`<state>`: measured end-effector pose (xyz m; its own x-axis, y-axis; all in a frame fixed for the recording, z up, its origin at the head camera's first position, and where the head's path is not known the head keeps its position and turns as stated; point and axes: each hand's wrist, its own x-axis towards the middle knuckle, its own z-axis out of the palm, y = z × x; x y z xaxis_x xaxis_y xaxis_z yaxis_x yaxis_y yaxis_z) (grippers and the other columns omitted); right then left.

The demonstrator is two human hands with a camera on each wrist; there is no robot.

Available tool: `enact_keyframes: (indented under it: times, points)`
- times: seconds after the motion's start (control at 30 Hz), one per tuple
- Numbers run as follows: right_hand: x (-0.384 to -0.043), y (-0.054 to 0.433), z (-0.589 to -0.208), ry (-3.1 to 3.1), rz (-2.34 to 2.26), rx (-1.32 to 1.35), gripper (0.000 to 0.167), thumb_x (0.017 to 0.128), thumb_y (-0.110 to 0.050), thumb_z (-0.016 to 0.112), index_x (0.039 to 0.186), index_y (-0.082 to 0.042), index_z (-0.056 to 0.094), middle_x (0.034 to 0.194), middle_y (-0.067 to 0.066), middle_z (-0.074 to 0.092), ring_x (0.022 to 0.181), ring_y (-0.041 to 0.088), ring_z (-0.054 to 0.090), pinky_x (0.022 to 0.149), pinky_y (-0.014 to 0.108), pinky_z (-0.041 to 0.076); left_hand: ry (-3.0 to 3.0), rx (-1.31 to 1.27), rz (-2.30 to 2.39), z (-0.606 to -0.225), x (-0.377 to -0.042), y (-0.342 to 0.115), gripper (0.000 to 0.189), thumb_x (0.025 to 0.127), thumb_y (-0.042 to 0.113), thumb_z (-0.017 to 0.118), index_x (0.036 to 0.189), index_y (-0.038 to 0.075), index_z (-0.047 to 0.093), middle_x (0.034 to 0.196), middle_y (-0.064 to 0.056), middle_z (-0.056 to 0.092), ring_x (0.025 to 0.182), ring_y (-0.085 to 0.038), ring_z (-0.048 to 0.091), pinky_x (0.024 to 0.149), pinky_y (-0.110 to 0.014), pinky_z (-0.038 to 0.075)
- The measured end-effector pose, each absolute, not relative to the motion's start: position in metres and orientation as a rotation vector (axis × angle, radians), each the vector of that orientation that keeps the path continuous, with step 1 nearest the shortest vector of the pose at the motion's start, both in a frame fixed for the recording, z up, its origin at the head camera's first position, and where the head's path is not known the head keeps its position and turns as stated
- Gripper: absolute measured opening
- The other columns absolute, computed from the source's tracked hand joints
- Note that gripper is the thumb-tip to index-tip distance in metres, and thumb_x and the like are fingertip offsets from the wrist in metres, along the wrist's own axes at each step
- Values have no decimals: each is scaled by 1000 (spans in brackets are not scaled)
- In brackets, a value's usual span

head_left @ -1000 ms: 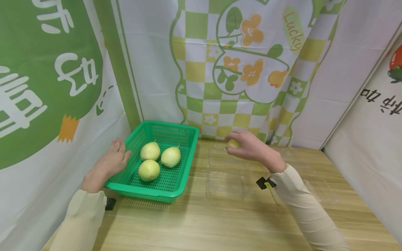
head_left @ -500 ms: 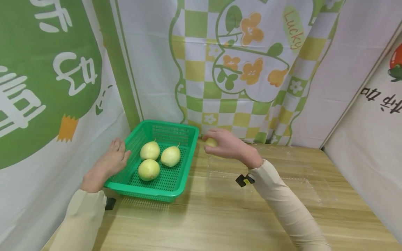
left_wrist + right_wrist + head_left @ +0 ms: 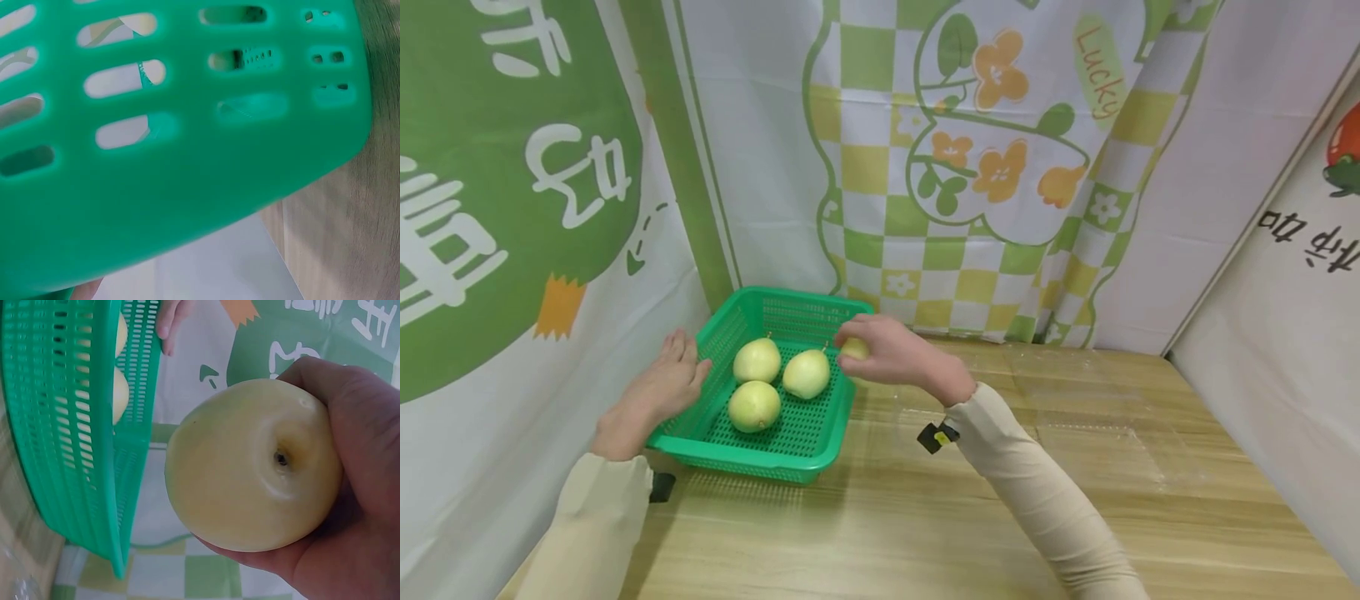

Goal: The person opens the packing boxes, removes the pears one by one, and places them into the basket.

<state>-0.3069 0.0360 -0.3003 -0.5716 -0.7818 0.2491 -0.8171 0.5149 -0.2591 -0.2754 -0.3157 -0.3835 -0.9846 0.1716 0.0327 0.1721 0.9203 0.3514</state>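
My right hand [image 3: 891, 354] grips a pale yellow-green pear [image 3: 250, 469] above the right rim of a green plastic basket [image 3: 805, 462]. The pear's dimpled end faces the right wrist camera, with fingers and thumb around its sides. Three more pears lie in the basket: one at the back left [image 3: 757, 361], one on the right [image 3: 807, 373] and one in front [image 3: 755, 407]. At the basket's left rim rests my left hand [image 3: 662, 383], its fingers extended. Basket wall [image 3: 187, 181] fills most of the left wrist view and hides nearly all of that hand.
Clear plastic containers [image 3: 1101, 442] stand on the wooden table [image 3: 880, 533] right of the basket, partly behind the right forearm. A printed cloth [image 3: 925, 250] hangs behind the table, and white cloth walls [image 3: 1285, 317] enclose the sides.
My right hand has carried the pear leftward, from over the clear containers to the basket's right rim. The left hand and the pears in the basket have stayed in place.
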Motion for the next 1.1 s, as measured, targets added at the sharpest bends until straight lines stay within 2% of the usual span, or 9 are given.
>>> enact_keyframes:
  times: [0.17, 0.37, 0.57, 0.73, 0.97, 1.1]
  points:
    - [-307, 22, -307, -2691, 587, 1406, 25, 93, -25, 56, 111, -14, 68, 113, 1, 66, 92, 15, 58, 79, 27, 49, -3070, -283, -553, -384, -275, -316, 70, 109, 32, 22, 144, -26, 5, 152, -46, -8, 142, -60, -5, 118, -66, 6]
    - [-309, 6, -317, -2692, 587, 1444, 28, 94, -27, 55, 114, -13, 68, 116, 2, 66, 104, 15, 61, 89, 27, 50, -3069, -278, -565, -384, -274, -316, 70, 109, 33, 21, 145, -26, 5, 152, -45, -8, 142, -59, -7, 118, -66, 6]
    - [-310, -10, -326, -2686, 604, 1465, 26, 95, -27, 55, 113, -14, 68, 116, 1, 66, 105, 15, 61, 89, 26, 50, -3074, -273, -575, -384, -274, -317, 72, 109, 36, 20, 145, -25, 5, 152, -45, -10, 142, -59, -7, 118, -66, 5]
    - [-309, -21, -332, -2718, 633, 1462, 27, 95, -28, 55, 114, -14, 68, 113, 0, 66, 98, 13, 59, 83, 24, 49, -3074, -270, -571, -384, -274, -318, 73, 109, 36, 20, 145, -24, 5, 153, -45, -9, 143, -59, -7, 118, -66, 5]
    - [-310, -36, -343, -2752, 624, 1459, 31, 92, -26, 55, 115, -10, 69, 100, -1, 64, 83, 10, 52, 66, 18, 42, -3076, -259, -587, -383, -273, -317, 72, 109, 36, 19, 146, -24, 4, 153, -44, -10, 143, -59, -7, 118, -66, 5]
    - [-312, -42, -349, -2783, 599, 1454, 34, 93, -26, 55, 118, -8, 68, 99, -1, 63, 82, 10, 52, 63, 18, 42, -3081, -260, -584, -382, -273, -316, 72, 109, 36, 19, 146, -24, 4, 153, -44, -10, 143, -58, -7, 118, -66, 5]
